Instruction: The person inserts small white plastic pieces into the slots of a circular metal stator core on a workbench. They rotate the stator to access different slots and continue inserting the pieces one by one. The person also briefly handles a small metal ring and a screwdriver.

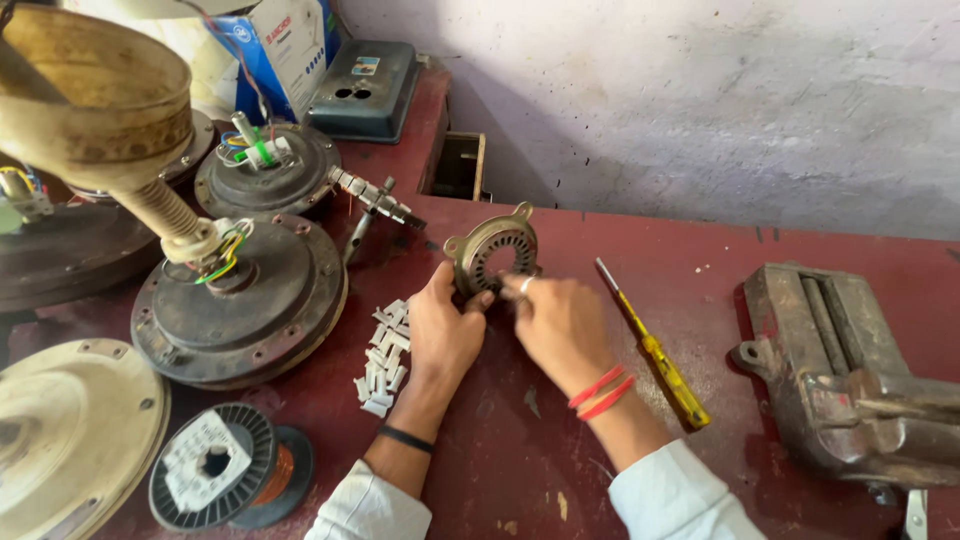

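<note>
A round metal stator ring (492,250) with slotted teeth and small mounting ears stands tilted on the red table (720,290). My left hand (442,328) grips its lower left rim. My right hand (560,322), with a ring on one finger, pinches at the ring's lower right teeth; whatever it holds is too small to make out. A pile of several small white paper strips (384,358) lies just left of my left hand.
A yellow-handled screwdriver (655,350) lies right of my right hand. A rusty bench vise (850,380) sits at the right edge. Dark ceiling fan motors (240,300) (268,172), a copper wire spool (222,468) and a blue box (285,45) crowd the left.
</note>
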